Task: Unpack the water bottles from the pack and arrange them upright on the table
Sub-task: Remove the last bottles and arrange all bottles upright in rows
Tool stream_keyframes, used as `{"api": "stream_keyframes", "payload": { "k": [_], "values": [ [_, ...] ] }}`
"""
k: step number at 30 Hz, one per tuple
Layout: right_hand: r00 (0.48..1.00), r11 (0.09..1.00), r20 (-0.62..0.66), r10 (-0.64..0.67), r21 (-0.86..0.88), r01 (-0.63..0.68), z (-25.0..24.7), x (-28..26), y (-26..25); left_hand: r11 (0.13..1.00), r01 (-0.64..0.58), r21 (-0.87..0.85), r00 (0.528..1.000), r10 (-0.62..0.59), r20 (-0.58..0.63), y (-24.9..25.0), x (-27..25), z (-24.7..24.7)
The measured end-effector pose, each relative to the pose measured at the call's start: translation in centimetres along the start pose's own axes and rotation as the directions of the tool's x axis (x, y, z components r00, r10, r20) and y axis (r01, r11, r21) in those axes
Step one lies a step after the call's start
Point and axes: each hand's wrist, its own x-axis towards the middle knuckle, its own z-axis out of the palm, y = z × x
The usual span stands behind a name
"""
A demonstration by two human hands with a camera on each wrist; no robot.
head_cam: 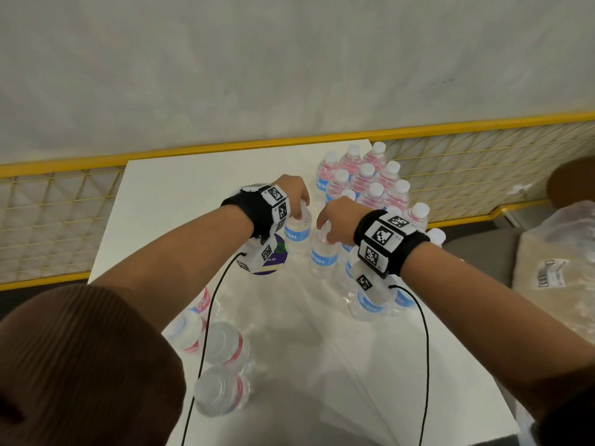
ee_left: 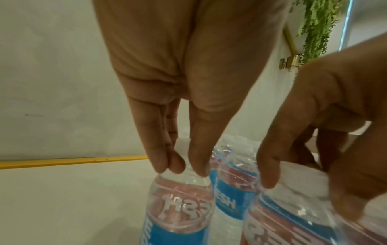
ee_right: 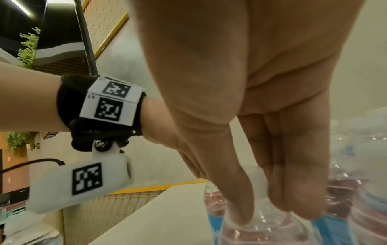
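Two bottles gripped by the caps, one per hand.
Left hand (head_cam: 294,196) pinches left bottle (head_cam: 297,235), right hand (head_cam: 336,225) pinches right bottle (head_cam: 323,252); cap grip likely keeps them vertical for standing beside the upright group (head_cam: 370,178).

Table (head_cam: 180,194): upright bottle group (head_cam: 367,181) at far right. Two held bottles (head_cam: 297,235) side by side at centre, left of group. Lying bottles (head_cam: 222,365) near front-left edge. Railing (head_cam: 225,146) behind table.

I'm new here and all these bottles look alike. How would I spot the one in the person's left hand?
Start at the white table and find the upright cluster of bottles at its far right. Left of that cluster, the left hand pinches one bottle by its cap; it is the leftmost upright one.
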Motion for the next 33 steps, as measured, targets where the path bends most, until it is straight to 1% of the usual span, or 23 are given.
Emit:
{"api": "stream_keyframes", "payload": {
  "k": [5,12,15,18,21,24,26,29,33],
  "values": [
    [1.000,1.000,-0.017,0.018,0.003,-0.018,-1.1,3.0,-0.3,1.000,0.010,-0.018,0.998,-0.011,-0.062,-1.3,3.1,-1.4],
    [0.997,0.997,-0.063,0.053,-0.044,-0.056,-3.4,7.3,0.0,1.000,0.012,-0.022,0.996,-0.014,-0.092,-3.3,7.7,-3.2],
    [0.994,0.994,-0.072,0.080,-0.075,-0.085,-4.5,8.9,0.5,1.000,-0.009,-0.017,0.995,0.007,-0.097,-3.9,9.2,-3.7],
    [0.989,0.990,-0.082,0.124,-0.062,-0.129,-4.9,10.1,0.9,0.999,-0.035,-0.012,0.994,0.034,-0.102,-4.3,10.4,-3.8],
    [0.986,0.990,-0.106,0.132,-0.039,-0.137,-4.8,10.6,1.1,0.998,-0.062,-0.006,0.992,0.060,-0.112,-4.5,11.0,-3.8],
    [0.983,0.986,-0.076,0.165,0.022,-0.164,-4.8,10.6,1.4,0.994,-0.066,-0.089,0.990,0.054,-0.132,-4.8,11.2,-3.4],
    [0.982,0.982,-0.060,0.179,0.068,-0.175,-5.1,10.4,1.6,0.986,-0.034,-0.162,0.988,0.008,-0.155,-5.3,11.2,-2.9],
    [0.981,0.979,-0.071,0.182,0.103,-0.175,-5.3,10.3,2.0,0.971,0.026,-0.237,0.983,-0.068,-0.171,-5.6,11.2,-2.2],
    [0.976,0.976,-0.085,0.199,0.111,-0.190,-5.1,10.2,1.8,0.960,0.010,-0.281,0.985,-0.057,-0.160,-5.2,10.9,-2.1]
  ]
}}
